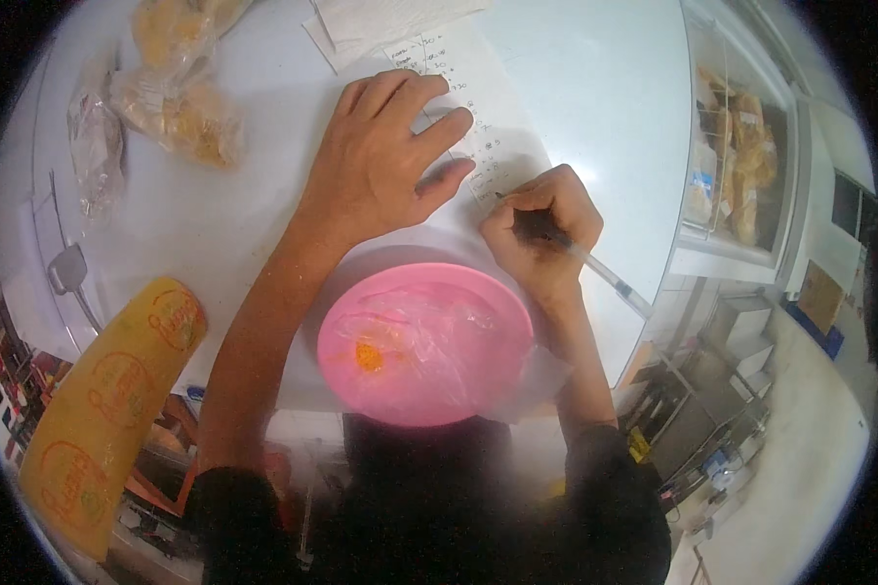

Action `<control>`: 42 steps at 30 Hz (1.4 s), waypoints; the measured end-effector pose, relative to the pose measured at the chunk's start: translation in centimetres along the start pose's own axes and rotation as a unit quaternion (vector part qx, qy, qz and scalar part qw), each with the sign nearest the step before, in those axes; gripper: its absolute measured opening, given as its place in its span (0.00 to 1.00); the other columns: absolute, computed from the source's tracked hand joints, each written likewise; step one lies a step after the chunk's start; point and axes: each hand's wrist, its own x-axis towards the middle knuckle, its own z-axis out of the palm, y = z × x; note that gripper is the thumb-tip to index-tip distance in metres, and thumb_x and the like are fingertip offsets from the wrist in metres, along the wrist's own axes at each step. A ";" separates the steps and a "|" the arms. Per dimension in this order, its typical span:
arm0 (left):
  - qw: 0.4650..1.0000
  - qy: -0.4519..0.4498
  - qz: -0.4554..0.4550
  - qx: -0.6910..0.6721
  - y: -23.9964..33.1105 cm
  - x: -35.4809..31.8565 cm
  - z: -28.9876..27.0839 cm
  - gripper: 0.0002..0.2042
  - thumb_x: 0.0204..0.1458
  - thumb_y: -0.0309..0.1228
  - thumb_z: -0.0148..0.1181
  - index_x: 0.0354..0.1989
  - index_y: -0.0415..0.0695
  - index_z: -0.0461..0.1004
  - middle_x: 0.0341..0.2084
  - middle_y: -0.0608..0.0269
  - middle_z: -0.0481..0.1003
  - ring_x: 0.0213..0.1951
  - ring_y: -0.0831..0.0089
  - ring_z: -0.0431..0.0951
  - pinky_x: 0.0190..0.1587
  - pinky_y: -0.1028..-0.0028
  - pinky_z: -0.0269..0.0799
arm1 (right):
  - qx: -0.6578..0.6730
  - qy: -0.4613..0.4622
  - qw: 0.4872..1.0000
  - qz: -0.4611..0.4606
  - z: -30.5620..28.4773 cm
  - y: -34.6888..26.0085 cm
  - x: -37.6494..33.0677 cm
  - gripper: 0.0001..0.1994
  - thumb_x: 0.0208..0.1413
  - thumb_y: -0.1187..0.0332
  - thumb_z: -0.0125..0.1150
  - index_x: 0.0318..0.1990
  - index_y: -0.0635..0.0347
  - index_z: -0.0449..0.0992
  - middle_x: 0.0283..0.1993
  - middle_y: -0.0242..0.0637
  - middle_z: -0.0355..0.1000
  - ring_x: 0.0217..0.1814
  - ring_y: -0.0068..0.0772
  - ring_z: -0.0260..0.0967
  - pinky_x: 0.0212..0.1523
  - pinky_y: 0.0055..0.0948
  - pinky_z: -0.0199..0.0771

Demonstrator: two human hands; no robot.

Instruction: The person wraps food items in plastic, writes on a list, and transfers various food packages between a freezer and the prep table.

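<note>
Gripping a pen (610,276) now, tight in the closed fingers (529,199) of the right hand (561,239), right of the frame's middle, with the tip down at the lower end of a long paper sheet (517,146), upper centre, full of handwriting! Resting the left hand (376,146) across the sheet's left edge, with fingers spread, slightly bent and gripping nothing. Just below, at lower centre, a pink plate (502,297) with crumpled clear plastic (439,361) and a small orange heap (368,357), impossible to tell whether inside the plastic. Over at upper left, on the pale surface (605,78), clear bags (176,117) of yellowish food. Down at lower left, a long yellow roll (107,419), near a grey spatula (68,271). Far right, a cabinet (788,210) of bagged goods (748,166).
</note>
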 end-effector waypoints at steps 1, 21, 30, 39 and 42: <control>1.000 0.004 0.002 0.000 0.0 -0.1 0.1 0.18 0.47 0.39 0.74 0.47 0.50 0.81 0.52 0.60 0.75 0.55 0.58 0.73 0.57 0.57 0.68 | 0.001 0.013 1.000 -0.004 0.0 0.0 -0.1 0.10 0.45 0.82 0.67 0.26 0.61 0.70 0.28 0.31 0.70 0.29 0.19 0.67 0.32 0.20 0.68; 1.000 0.005 0.001 0.006 0.2 0.3 0.0 0.18 0.48 0.39 0.74 0.47 0.50 0.81 0.53 0.59 0.75 0.56 0.56 0.72 0.58 0.56 0.69 | -0.018 0.025 0.998 0.047 -0.6 -0.9 0.4 0.09 0.47 0.82 0.66 0.28 0.62 0.70 0.29 0.30 0.71 0.30 0.17 0.66 0.32 0.20 0.69; 1.000 -0.004 0.002 0.003 0.1 0.0 -0.2 0.18 0.48 0.38 0.74 0.47 0.49 0.80 0.52 0.59 0.75 0.56 0.56 0.73 0.57 0.56 0.68 | 0.002 0.018 0.999 0.040 -0.9 -0.2 0.2 0.08 0.50 0.84 0.64 0.30 0.62 0.71 0.30 0.30 0.71 0.30 0.18 0.67 0.32 0.19 0.68; 0.999 -0.033 0.018 0.000 0.3 0.0 -0.8 0.19 0.52 0.38 0.72 0.51 0.45 0.82 0.55 0.51 0.74 0.57 0.49 0.72 0.60 0.54 0.69 | -0.167 -0.284 0.910 0.251 -11.0 -9.1 0.6 0.11 0.60 0.67 0.68 0.46 0.60 0.75 0.20 0.43 0.73 0.23 0.45 0.74 0.30 0.40 0.72; 1.000 -0.014 0.013 0.006 0.6 -0.2 -1.0 0.20 0.53 0.36 0.71 0.54 0.44 0.80 0.57 0.50 0.72 0.58 0.48 0.73 0.61 0.53 0.69 | -0.188 -0.303 0.901 0.248 -12.8 -12.4 -1.5 0.12 0.60 0.66 0.70 0.47 0.58 0.76 0.21 0.42 0.75 0.25 0.47 0.76 0.30 0.41 0.73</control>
